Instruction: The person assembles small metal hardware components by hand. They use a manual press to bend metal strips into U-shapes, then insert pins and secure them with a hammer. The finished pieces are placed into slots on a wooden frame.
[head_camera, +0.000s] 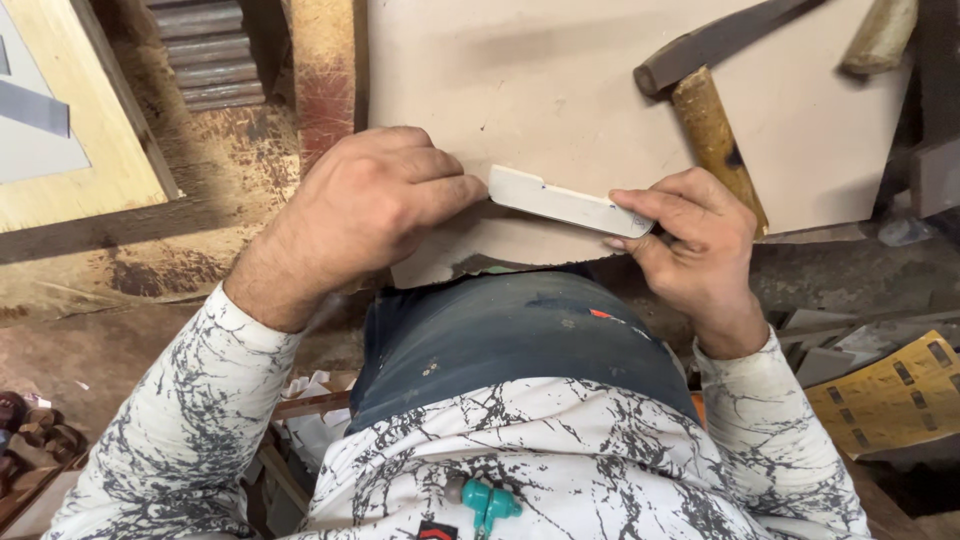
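Both hands hold a small flat white strip (565, 203) just above the near edge of a pale board (560, 90) that lies on the table. The strip is long and narrow, tilted so that its left end sits a little higher than its right, and it has a small notch along its upper edge near the left end. The left hand (375, 205) is curled into a loose fist, its grip closed on the strip's left end, with the thumb tip pressing against that end. The right hand (695, 240) has its grip closed on the right, rounded end, pinching it between thumb and forefinger, the other fingers folded beneath. The near edge of the board under the strip is ragged and chipped. A hammer (715, 95) rests on the board just beyond the right hand, its dark metal head pointing up and to the right and its worn wooden handle running down behind the right hand's knuckles. To the far right, lower down, lies a sheet of yellow sandpaper (895, 395) beside some grey offcuts. At the far left, a pale wooden frame (100, 130) lies on the stained table surface, well apart from the hands.
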